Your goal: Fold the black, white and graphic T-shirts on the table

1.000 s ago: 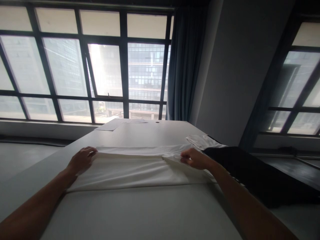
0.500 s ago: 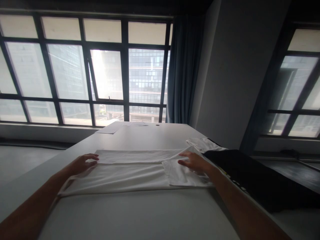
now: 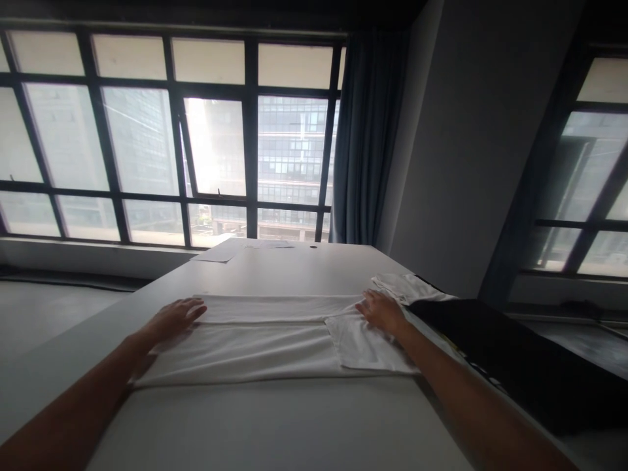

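Note:
A folded white shirt lies across the white table in front of me, with a long crease running from side to side and a sleeve-like flap turned over at its right end. My left hand rests at the shirt's left edge, fingers stretched out and palm down. Over the right end, my right hand lies on the cloth with its fingers spread. Neither hand has the fabric gripped. Both palms are hidden from view.
To the right is a black cloth, with a crumpled white cloth at its far end. Sheets of paper lie at the table's far left corner. Beyond stand windows and a blue curtain.
The raised fold under my right hand has gone down, and that hand's fingers now lie flat on the cloth. My left fingers have flattened too. The view has shifted slightly left.

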Demonstrator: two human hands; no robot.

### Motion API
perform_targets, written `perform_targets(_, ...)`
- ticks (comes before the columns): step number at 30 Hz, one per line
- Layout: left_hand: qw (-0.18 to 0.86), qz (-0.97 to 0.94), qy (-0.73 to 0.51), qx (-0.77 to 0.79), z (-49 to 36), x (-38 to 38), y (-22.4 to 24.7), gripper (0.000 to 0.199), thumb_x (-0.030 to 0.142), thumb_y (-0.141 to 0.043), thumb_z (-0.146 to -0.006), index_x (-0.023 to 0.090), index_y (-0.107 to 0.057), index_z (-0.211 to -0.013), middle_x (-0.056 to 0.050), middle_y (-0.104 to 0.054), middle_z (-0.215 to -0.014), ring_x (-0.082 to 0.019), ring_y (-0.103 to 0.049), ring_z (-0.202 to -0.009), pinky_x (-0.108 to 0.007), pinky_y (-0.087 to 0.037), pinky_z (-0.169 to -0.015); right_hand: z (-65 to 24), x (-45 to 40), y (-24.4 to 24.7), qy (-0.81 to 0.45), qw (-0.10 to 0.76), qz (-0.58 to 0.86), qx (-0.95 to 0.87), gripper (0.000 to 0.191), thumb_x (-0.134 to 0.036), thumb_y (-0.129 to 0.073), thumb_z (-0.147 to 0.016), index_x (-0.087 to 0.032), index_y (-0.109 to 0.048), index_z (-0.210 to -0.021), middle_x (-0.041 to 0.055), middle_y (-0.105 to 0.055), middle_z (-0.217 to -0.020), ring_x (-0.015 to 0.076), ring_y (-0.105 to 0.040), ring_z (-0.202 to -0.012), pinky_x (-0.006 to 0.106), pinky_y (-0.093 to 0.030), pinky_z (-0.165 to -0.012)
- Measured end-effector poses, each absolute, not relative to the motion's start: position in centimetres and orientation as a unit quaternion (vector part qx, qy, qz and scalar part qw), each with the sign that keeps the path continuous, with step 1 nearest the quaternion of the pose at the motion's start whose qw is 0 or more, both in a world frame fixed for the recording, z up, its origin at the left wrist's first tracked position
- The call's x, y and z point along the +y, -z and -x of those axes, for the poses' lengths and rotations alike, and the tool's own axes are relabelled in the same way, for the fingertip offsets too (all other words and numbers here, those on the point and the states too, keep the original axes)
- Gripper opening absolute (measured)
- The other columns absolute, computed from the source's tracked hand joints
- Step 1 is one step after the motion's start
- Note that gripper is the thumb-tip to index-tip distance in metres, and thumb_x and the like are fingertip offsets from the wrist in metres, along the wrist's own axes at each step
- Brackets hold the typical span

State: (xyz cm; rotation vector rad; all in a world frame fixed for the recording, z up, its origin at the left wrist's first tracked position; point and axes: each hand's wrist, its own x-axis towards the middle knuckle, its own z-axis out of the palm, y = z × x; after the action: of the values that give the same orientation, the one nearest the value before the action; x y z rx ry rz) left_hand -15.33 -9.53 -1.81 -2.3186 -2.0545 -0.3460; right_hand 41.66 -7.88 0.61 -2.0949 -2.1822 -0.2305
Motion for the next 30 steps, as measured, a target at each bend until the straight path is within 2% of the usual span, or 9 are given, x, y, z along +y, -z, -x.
perform_targets(3, 0.008, 0.741, 0.090, -0.666, 14.6, -8.5, 2.9, 0.072, 0.061, -0.025, -0.091, 0.019, -0.046, -0.146, -0.010, -0.036, -0.156, -0.029, -0.029, -0.146, -0.050, -0.028, -0.115, -42.3, -5.2, 0.4, -0.019, 0.015, 0.721, -0.693, 0.072, -0.060, -0.028, -0.096, -0.015, -0.030, -0.153, 0.0124, -0.023, -0.161, 0.0296, -0.019, -0.148, 0.049, -0.019, -0.117)
perform_targets(5, -0.009, 0.729, 0.075, -0.680, 14.5, -8.0, 3.6, 0.076, 0.064, -0.024, -0.090, 0.019, -0.040, -0.150, -0.009, -0.030, -0.159, -0.030, -0.022, -0.148, -0.055, -0.025, -0.115, -43.0, -3.7, 1.3, -0.056, 0.012, 0.738, -0.672, 0.079, -0.067, -0.020, -0.094, -0.018, -0.024, -0.155, 0.0110, -0.016, -0.163, 0.0322, -0.014, -0.149, 0.056, -0.017, -0.116)
perform_targets(8, -0.012, 0.725, 0.078, -0.684, 14.5, -7.6, 4.1, 0.075, 0.063, -0.024, -0.091, 0.019, -0.037, -0.151, -0.009, -0.028, -0.159, -0.029, -0.022, -0.148, -0.054, -0.026, -0.115, -43.4, -2.7, 2.1, -0.031, 0.025, 0.740, -0.671, 0.080, -0.067, -0.018, -0.094, -0.016, -0.026, -0.155, 0.0132, -0.018, -0.162, 0.0326, -0.016, -0.149, 0.057, -0.015, -0.116)
perform_targets(11, -0.004, 0.724, 0.074, -0.685, 14.3, -7.4, 3.9, 0.070, 0.060, -0.024, -0.093, 0.022, -0.039, -0.150, -0.008, -0.029, -0.159, -0.028, -0.022, -0.149, -0.053, -0.025, -0.115, -42.1, -3.3, 1.7, 0.048, 0.032, 0.738, -0.673, 0.070, -0.059, -0.023, -0.097, -0.015, -0.039, -0.148, 0.0173, -0.033, -0.156, 0.0340, -0.025, -0.145, 0.056, -0.013, -0.115)
perform_targets(13, 0.014, 0.723, 0.071, -0.687, 14.1, -7.3, 3.6, 0.064, 0.055, -0.024, -0.095, 0.023, -0.043, -0.148, -0.008, -0.033, -0.158, -0.027, -0.024, -0.148, -0.055, -0.022, -0.115, -41.0, -4.5, 1.0, 0.066, 0.042, 0.724, -0.686, 0.063, -0.054, -0.024, -0.098, -0.017, -0.043, -0.146, 0.0163, -0.038, -0.154, 0.0330, -0.029, -0.143, 0.054, -0.014, -0.115)
perform_targets(17, 0.077, 0.713, 0.063, -0.694, 13.9, -6.8, 2.5, 0.057, 0.048, -0.026, -0.096, 0.023, -0.052, -0.141, -0.010, -0.041, -0.154, -0.030, -0.031, -0.145, -0.059, -0.017, -0.114, -39.8, -8.7, 0.2, -0.030, 0.014, 0.689, -0.724, 0.068, -0.059, -0.022, -0.097, -0.021, -0.032, -0.152, 0.0112, -0.024, -0.161, 0.0300, -0.020, -0.148, 0.053, -0.016, -0.117)
perform_targets(21, 0.013, 0.701, 0.043, -0.712, 13.8, -6.4, 1.6, 0.062, 0.053, -0.026, -0.094, 0.024, -0.047, -0.145, -0.012, -0.034, -0.157, -0.033, -0.032, -0.144, -0.063, -0.019, -0.112, -40.2, -12.6, 0.4, -0.083, -0.027, 0.685, -0.724, 0.080, -0.070, -0.020, -0.092, -0.023, -0.022, -0.156, 0.0085, -0.012, -0.164, 0.0314, -0.008, -0.150, 0.058, -0.011, -0.117)
perform_targets(26, 0.006, 0.670, 0.065, -0.740, 12.6, -7.5, 3.1, 0.076, 0.062, -0.023, -0.092, 0.016, -0.035, -0.151, -0.020, -0.025, -0.159, -0.042, -0.022, -0.146, -0.066, -0.018, -0.110, -40.7, -13.6, 1.4, -0.073, -0.011, 0.703, -0.707, 0.077, -0.069, -0.018, -0.093, -0.026, -0.020, -0.156, 0.0049, -0.009, -0.164, 0.0294, -0.004, -0.151, 0.058, -0.009, -0.117)
perform_targets(30, -0.026, 0.661, 0.059, -0.747, 10.9, -8.1, 4.4, 0.089, 0.077, -0.024, -0.083, 0.021, -0.034, -0.152, -0.022, -0.026, -0.159, -0.049, -0.018, -0.144, -0.071, -0.020, -0.105, -41.0, -12.1, 2.1, -0.071, -0.001, 0.697, -0.714, 0.076, -0.069, -0.021, -0.092, -0.028, -0.022, -0.156, 0.0043, -0.010, -0.164, 0.0295, -0.005, -0.151, 0.057, -0.009, -0.118)
